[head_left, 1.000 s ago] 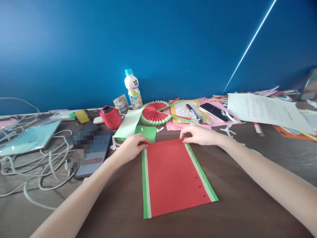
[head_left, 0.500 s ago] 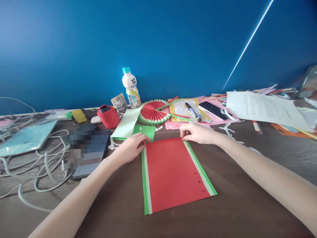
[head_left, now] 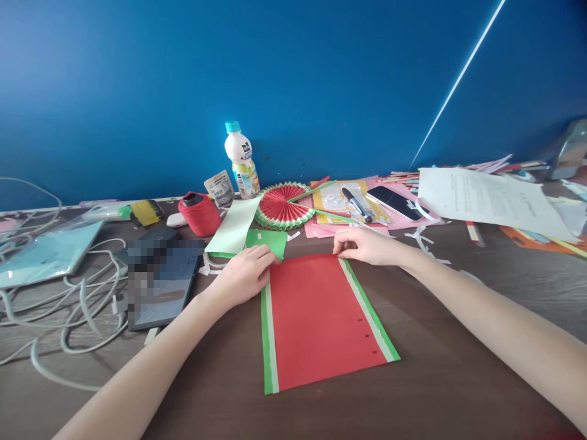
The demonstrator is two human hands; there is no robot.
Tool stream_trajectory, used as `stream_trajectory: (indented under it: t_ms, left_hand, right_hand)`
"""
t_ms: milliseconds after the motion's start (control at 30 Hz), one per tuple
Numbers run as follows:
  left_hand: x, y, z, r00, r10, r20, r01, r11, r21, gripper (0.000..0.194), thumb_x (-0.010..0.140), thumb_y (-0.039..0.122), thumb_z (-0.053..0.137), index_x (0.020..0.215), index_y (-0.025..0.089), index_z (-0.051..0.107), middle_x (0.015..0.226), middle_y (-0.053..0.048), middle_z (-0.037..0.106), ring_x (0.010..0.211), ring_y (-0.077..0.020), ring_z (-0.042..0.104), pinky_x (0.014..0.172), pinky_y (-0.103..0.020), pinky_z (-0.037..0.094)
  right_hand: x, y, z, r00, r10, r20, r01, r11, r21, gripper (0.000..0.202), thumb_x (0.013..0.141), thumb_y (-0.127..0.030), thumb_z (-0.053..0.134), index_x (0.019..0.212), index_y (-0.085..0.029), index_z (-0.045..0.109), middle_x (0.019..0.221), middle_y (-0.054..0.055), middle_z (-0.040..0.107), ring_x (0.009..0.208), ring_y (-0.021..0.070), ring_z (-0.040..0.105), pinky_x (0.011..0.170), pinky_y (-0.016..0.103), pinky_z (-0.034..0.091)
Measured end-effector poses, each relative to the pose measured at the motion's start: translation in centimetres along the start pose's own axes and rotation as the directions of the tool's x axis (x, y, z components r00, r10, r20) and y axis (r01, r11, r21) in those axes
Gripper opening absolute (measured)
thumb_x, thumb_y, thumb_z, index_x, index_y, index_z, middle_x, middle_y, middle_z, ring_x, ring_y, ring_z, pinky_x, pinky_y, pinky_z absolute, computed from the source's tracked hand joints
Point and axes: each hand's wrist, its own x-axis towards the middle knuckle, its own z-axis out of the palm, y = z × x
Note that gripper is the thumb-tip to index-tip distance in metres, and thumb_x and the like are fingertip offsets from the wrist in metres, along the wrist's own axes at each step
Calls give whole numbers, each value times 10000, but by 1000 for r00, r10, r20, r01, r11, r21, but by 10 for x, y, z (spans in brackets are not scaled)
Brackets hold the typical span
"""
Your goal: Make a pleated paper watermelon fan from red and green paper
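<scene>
Now the far edge of the red sheet (head_left: 321,324), lower centre of the frame, bows slightly.
Head view: the right hand (head_left: 364,245) pinches one far corner; the left hand (head_left: 247,272) has rolled over the other, thumb hidden, its grip unclear. Work seems centred on that edge.

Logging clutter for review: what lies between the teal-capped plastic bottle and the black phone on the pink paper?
In the head view: a round red pleated paper fan with strips, then a black marker on yellowish paper.
</scene>
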Motion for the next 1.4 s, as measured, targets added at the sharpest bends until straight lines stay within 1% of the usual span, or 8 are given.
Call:
stream_trajectory:
  t_ms: [100, 300, 467, 633, 767, 967, 1167, 1400]
  left_hand:
    - [0, -1, -2, 999, -26, 21, 27, 997, -67, 274, 754, 50, 390, 912, 179, 573, 877, -37, 587, 842, -167, 548, 728, -278, 438]
    - [1, -4, -4, 999, -41, 16, 43, 990, -137, 265, 745, 40, 397, 836, 178, 604, 820, -30, 579, 798, -157, 543, 713, -266, 434]
    - [0, -5, 3, 998, -42, -45, 36, 991, -133, 272, 717, 31, 403, 792, 174, 622, 752, -25, 533, 749, -145, 522, 682, -243, 428]
    - [-2, -5, 9, 994, -41, -104, 28, 992, -124, 257, 724, 48, 411, 778, 176, 627, 726, -22, 513, 728, -140, 510, 652, -233, 423]
    - [-3, -6, 11, 991, -5, -137, -7, 996, -87, 260, 742, 49, 408, 778, 173, 634, 728, -28, 521, 721, -142, 505, 652, -241, 424]
    - [-6, -7, 13, 984, 61, -167, -60, 998, 11, 268, 763, 48, 415, 791, 181, 646, 742, -34, 529, 729, -151, 493, 665, -257, 419]
    - [-6, -9, 11, 970, 170, -176, -154, 983, 103, 274, 823, 84, 405, 782, 194, 653, 747, -36, 555, 698, -144, 488, 634, -266, 397]
    - [-7, -7, 7, 956, 228, -184, -197, 965, 175, 289, 866, 128, 388, 771, 182, 655, 729, -34, 579, 691, -137, 523, 634, -272, 404]
  right_hand:
    - [-1, 0, 0, 1000, 1, -5, -1, 1000, 25, 92, 749, -197, 521, 742, -175, 609, 785, 27, 620, 684, 132, 536, 629, 266, 398]
    - [-2, 3, 0, 1000, -10, 21, 8, 997, 80, 257, 782, -240, 514, 982, -215, 673, 852, 43, 598, 693, 131, 513, 672, 292, 407]
    - [0, 8, 3, 999, -43, 21, 41, 993, 114, 251, 774, -210, 510, 937, -213, 702, 755, 26, 509, 634, 111, 461, 627, 280, 387]
    - [-2, 7, 12, 996, -67, -59, 74, 988, 136, 249, 769, -168, 487, 890, -202, 702, 775, 21, 500, 618, 98, 454, 569, 253, 368]
    - [-8, 6, 19, 982, -109, -153, 125, 987, 101, 240, 785, -162, 475, 873, -194, 696, 790, 28, 504, 668, 115, 489, 624, 276, 403]
    - [-11, 8, 23, 964, -170, -205, 180, 983, 28, 260, 792, -146, 469, 891, -216, 698, 803, 37, 528, 729, 140, 527, 676, 307, 439]
    - [-12, 12, 22, 952, -240, -190, 238, 971, -30, 291, 810, -130, 453, 941, -224, 695, 825, 44, 524, 746, 141, 533, 693, 311, 442]
    - [-14, 19, 23, 945, -279, -172, 263, 958, -111, 314, 837, -152, 427, 996, -251, 679, 828, 49, 523, 723, 138, 508, 650, 299, 433]
